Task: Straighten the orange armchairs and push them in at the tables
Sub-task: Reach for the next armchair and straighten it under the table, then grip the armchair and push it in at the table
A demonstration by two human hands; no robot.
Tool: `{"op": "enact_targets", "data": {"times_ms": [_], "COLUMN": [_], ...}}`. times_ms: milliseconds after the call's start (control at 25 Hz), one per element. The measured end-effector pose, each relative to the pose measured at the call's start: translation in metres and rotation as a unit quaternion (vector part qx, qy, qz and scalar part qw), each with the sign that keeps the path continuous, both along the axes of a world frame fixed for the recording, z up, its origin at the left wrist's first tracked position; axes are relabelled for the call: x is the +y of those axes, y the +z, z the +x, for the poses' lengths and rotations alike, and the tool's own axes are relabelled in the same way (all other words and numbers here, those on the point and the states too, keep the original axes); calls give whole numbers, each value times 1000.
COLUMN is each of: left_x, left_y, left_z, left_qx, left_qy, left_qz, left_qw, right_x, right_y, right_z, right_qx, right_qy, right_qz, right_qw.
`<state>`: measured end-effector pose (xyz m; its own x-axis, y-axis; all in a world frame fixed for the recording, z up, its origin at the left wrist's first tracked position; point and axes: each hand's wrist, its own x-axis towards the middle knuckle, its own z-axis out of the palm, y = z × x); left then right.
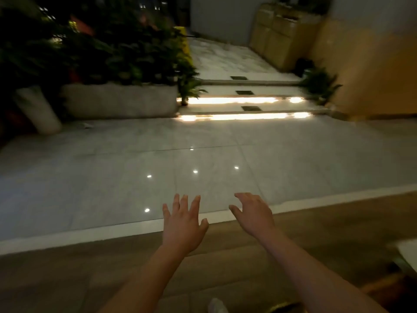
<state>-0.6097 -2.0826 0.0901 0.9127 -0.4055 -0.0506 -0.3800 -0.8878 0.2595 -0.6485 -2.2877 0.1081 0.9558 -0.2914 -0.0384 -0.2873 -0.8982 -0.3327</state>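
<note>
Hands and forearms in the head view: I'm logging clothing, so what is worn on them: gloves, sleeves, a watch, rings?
Nothing worn shows. The left hand and right hand are bare, no gloves. The left forearm and right forearm are uncovered to the frame's lower edge: no sleeve, watch or bracelet. No ring shows, though the picture is dim and blurred.

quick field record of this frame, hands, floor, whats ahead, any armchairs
left hand: open, fingers spread, holding nothing
right hand: open, fingers loosely bent, holding nothing
floor: glossy pale tiles, brown strip nearest the person
ahead: steps with lit edges
far left: stone planter with leafy plants
armchairs: none clearly in view
</note>
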Motion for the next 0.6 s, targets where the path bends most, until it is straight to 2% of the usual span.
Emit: {"op": "enact_targets", "data": {"times_ms": [240,400,600], "left_x": [61,90,114], "left_y": [-12,-8,-2], "left_z": [-7,-34,-91], "left_qx": [29,26,41], "left_qy": [218,369,491], "left_qz": [35,16,21], "left_qw": [975,929,870], "right_x": [72,126,185], "right_y": [-15,-17,-15], "right_z": [88,111,99], "right_qx": [10,17,1], "right_qy": [222,375,494], "right_qz": [14,17,35], "right_qw": [975,927,869]}}
